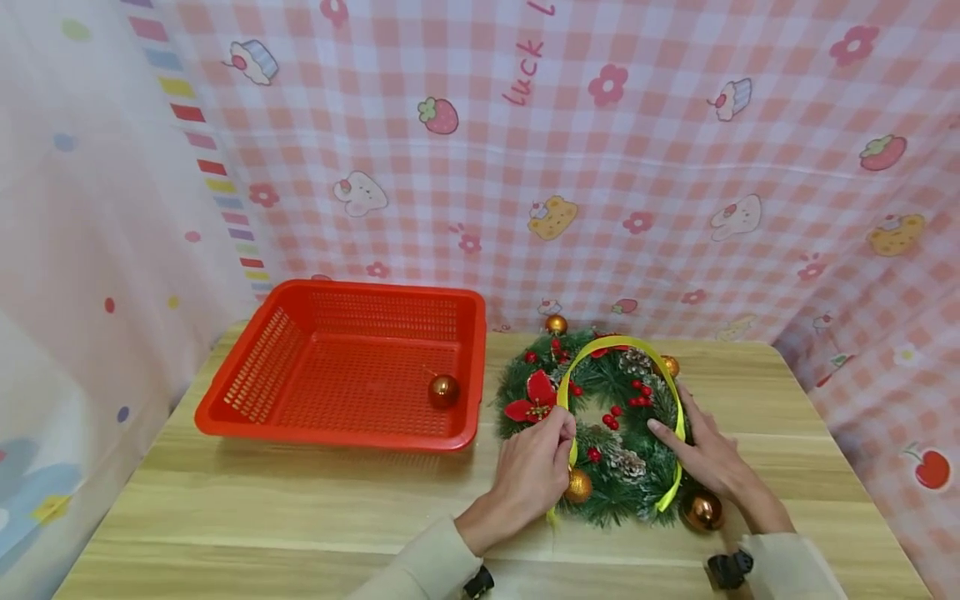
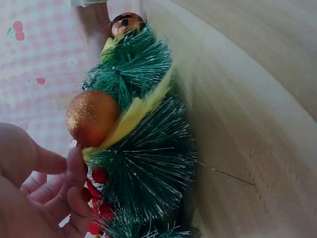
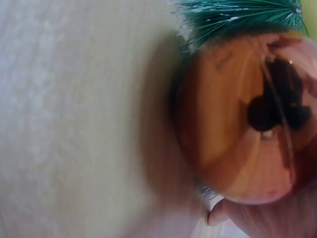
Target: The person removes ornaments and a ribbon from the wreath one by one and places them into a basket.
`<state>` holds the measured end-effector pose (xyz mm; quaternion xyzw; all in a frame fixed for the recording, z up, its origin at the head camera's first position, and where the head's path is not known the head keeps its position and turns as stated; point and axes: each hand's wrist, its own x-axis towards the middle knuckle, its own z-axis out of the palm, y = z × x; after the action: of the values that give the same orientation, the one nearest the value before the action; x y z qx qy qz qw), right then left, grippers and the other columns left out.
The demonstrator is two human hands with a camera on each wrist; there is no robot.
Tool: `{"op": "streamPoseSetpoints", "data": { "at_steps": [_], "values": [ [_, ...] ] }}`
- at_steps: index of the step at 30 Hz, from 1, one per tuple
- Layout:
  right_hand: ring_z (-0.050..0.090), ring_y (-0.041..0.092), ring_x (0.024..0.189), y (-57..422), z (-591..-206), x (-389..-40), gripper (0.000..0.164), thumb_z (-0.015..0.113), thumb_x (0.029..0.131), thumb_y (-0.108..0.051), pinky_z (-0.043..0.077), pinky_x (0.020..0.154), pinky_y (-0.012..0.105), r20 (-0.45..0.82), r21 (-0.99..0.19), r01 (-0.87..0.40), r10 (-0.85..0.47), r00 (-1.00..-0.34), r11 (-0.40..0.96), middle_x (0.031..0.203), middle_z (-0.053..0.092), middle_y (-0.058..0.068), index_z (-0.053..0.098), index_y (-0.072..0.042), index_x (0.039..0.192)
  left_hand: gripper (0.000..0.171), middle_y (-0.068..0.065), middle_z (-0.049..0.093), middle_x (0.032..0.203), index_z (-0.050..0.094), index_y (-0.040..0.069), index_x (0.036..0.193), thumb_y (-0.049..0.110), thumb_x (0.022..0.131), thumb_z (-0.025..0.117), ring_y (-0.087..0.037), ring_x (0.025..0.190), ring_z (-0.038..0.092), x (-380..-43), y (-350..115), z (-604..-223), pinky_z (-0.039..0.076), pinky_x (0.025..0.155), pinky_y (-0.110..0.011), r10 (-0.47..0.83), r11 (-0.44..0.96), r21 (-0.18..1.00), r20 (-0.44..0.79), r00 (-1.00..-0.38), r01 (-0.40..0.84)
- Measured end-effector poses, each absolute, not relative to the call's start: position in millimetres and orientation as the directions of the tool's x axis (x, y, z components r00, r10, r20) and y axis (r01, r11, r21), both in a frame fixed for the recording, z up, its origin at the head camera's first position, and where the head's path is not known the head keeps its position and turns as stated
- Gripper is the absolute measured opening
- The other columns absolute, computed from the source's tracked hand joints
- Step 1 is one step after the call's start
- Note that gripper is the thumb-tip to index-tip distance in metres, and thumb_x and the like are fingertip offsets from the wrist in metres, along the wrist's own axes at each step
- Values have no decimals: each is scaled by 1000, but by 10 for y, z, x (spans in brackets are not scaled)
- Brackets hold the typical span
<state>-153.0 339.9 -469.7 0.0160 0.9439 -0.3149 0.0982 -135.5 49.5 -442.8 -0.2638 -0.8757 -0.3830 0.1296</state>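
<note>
A green Christmas wreath (image 1: 600,498) with red berries, pine cones and a red poinsettia (image 1: 542,398) lies on the table. A yellow ribbon (image 1: 630,342) arches over it, its loose end hanging at the lower right. My left hand (image 1: 531,465) pinches the ribbon at the wreath's left side, beside a gold glitter ball (image 2: 92,118); that ribbon end lies across the needles in the left wrist view. At the wreath's right edge rests my right hand (image 1: 708,454), fingers extended along the outside and thumb over the ribbon. Just below it sits a shiny copper ball (image 3: 237,119).
A red plastic basket (image 1: 210,417) stands left of the wreath with one copper ball (image 1: 444,391) inside. Smaller gold balls (image 1: 556,325) sit at the wreath's back edge. Checked cloth (image 1: 480,167) hangs behind the wooden table (image 1: 300,517).
</note>
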Motion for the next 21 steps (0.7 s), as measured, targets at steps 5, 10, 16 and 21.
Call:
{"op": "streamPoseSetpoints", "data": {
  "at_steps": [5,10,16,21],
  "values": [
    [1,60,142,3387,-4697,-1534,89,42,99,-61,-2,96,84,-189,-596,86,-36,-981,799,158,5,36,-13,-26,158,16,10,70,88,57,19,100,8,92,64,-5,63,59,-1351,494,-4464,40,54,-16,413,554,581,430,-803,596],
    [-1,61,142,3396,-4696,-1529,89,42,98,-62,-3,96,84,-199,-594,95,-31,-979,799,158,3,36,-13,-26,158,14,8,69,91,58,18,103,9,94,63,-1,67,57,-1331,472,-4440,42,58,-16,416,491,665,387,-822,562],
    [-1,61,142,3392,-4702,-1529,89,42,98,-63,-3,96,83,-200,-594,95,-32,-979,799,158,3,36,-13,-26,158,14,7,61,88,56,16,101,6,95,62,-1,76,54,-1271,389,-4410,44,69,-17,419,411,758,337,-843,507],
    [-2,61,141,3399,-4706,-1516,89,42,98,-62,-4,96,83,-201,-597,96,-32,-979,797,158,2,36,-13,-25,158,14,1,61,90,55,12,102,1,95,60,-4,81,57,-1214,327,-4368,49,74,-19,409,333,819,321,-854,467]
  ]
}}
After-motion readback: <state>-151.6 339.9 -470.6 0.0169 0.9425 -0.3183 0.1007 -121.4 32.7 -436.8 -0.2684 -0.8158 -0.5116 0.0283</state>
